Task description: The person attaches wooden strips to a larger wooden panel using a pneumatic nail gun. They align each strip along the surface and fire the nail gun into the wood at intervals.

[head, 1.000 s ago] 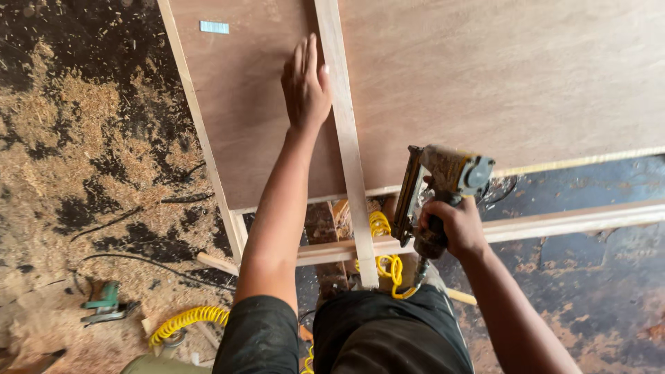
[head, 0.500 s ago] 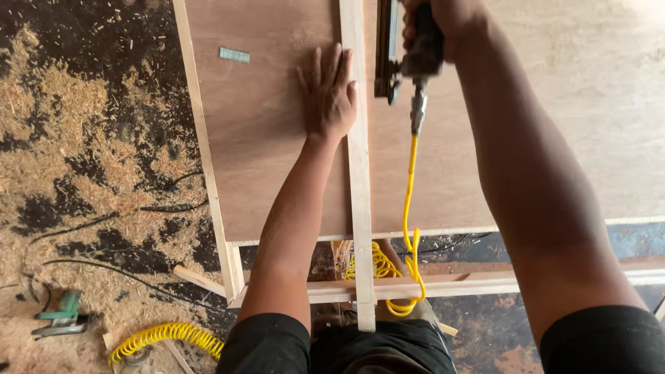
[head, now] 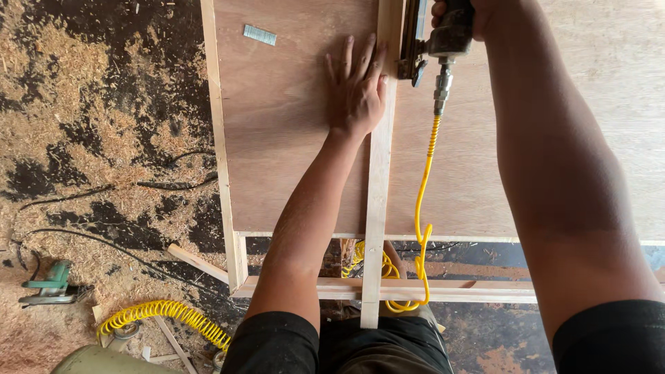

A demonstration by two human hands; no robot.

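My left hand (head: 357,86) lies flat, fingers spread, on the brown plywood sheet (head: 291,125), its edge pressed against a pale wooden strip (head: 379,173) that runs lengthwise over the sheet. My right hand (head: 460,10) grips the handle of a dark pneumatic nail gun (head: 433,38) at the top edge of view, held over the strip just right of my left hand. A yellow air hose (head: 424,208) hangs from the gun down to the frame below.
A strip of staples (head: 260,34) lies on the plywood at upper left. Pale frame battens (head: 222,159) border the sheet. The floor is covered in sawdust, with black cables (head: 111,242), a green power tool (head: 48,284) and coiled yellow hose (head: 163,315).
My right hand has carried the nail gun from near my body up onto the strip beside my left hand. My left hand has stayed pressed on the plywood.
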